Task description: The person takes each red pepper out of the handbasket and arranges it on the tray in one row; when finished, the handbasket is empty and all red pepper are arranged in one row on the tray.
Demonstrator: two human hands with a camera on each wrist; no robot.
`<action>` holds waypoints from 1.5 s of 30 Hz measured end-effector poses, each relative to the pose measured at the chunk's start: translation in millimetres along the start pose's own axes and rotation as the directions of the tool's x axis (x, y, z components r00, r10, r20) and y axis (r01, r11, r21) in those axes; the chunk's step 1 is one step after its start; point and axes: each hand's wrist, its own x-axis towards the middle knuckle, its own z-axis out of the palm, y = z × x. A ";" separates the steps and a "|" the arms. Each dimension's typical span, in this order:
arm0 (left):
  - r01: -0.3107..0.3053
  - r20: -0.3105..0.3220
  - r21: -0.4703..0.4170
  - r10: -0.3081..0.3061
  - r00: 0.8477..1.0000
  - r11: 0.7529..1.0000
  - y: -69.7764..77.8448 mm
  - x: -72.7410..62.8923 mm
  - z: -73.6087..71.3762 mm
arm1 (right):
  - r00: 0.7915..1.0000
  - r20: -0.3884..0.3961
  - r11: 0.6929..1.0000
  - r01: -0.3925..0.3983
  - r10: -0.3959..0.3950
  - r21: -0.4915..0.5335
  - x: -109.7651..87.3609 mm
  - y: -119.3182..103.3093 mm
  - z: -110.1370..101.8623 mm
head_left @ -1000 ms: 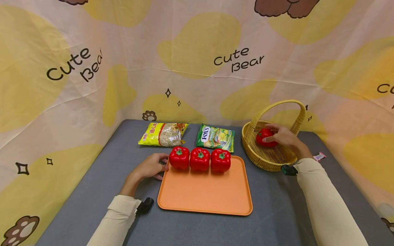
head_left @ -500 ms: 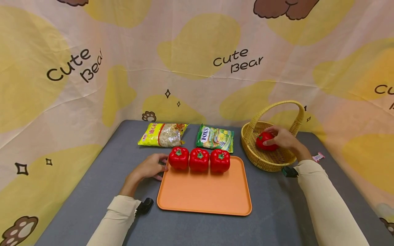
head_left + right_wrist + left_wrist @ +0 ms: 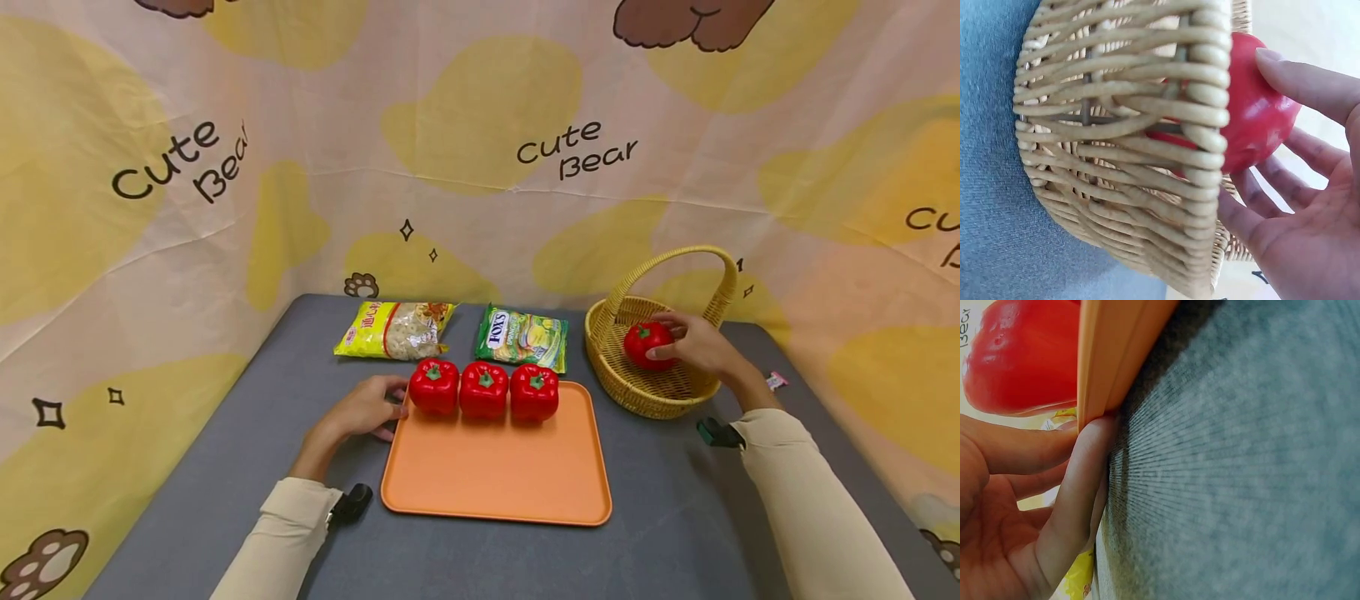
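My left hand (image 3: 365, 407) pinches the left rim of the orange tray (image 3: 498, 475), with thumb and fingertip at its edge in the left wrist view. Three shiny red bell peppers, left (image 3: 434, 387), middle (image 3: 483, 390) and right (image 3: 534, 392), stand in a row along the tray's far side. Inside the wicker basket (image 3: 630, 398) lies a red tomato (image 3: 642, 342) with a green stem. My right hand (image 3: 699, 343) reaches in under the basket's handle and holds the tomato from its right side. The right wrist view shows the thumb (image 3: 1269, 55) on the tomato, fingers on its opposite side.
A yellow pasta bag (image 3: 393, 331) and a green Fox's candy bag (image 3: 522, 337) lie behind the tray. A small pink-wrapped sweet (image 3: 776, 381) is right of the basket. The basket's tall handle (image 3: 675, 252) arches above my right hand. Printed cloth (image 3: 465, 108) surrounds the grey table.
The tomato has turned in the basket so its stem now faces up, and more of it shows. My right hand and forearm shifted slightly right. My left hand keeps its hold.
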 end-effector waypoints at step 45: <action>-0.028 0.013 0.005 0.028 1.000 1.000 0.4 0.0 -0.3 | 0.968 -0.128 0.912 0.245 -0.215 0.328 -81.7 -49.1 55.2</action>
